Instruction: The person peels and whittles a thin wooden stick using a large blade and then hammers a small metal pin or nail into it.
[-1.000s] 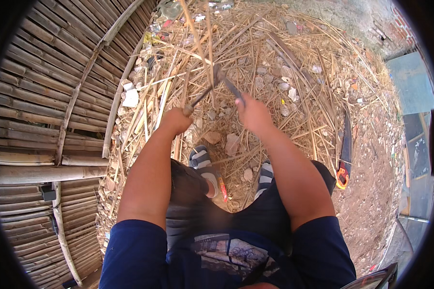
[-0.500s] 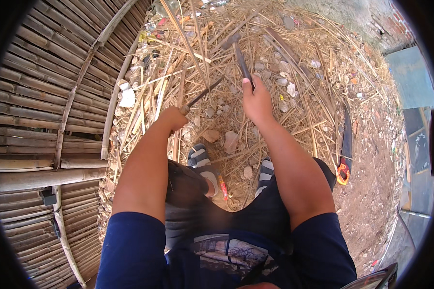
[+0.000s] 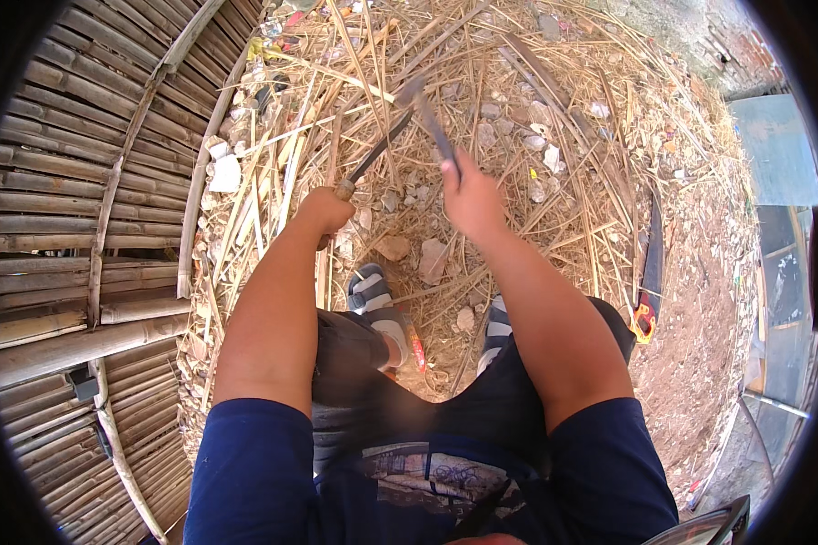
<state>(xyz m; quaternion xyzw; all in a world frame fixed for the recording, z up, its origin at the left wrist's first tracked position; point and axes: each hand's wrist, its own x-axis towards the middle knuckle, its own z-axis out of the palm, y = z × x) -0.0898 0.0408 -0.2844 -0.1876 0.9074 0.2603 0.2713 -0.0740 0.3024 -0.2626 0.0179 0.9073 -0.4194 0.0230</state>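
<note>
The left hand [image 3: 323,211] is closed around the wooden handle of a knife [image 3: 379,150], whose dark blade points up and to the right over the ground. The right hand [image 3: 471,198] is clamped on a thin dark strip [image 3: 434,127] that rises from the fist toward the upper left. The tip of the knife blade and the upper end of the strip meet, or nearly meet, above the two hands; whether they touch is hard to tell. Below them the ground is covered with a litter of dry straw-coloured sticks [image 3: 354,64] and pale stones [image 3: 432,259]. Two feet in striped sandals [image 3: 373,295] rest on the ground between the forearms. A wall of bamboo poles [image 3: 82,182] runs along the left. A saw with an orange handle [image 3: 647,282] lies on bare earth, well apart to the right.
</note>
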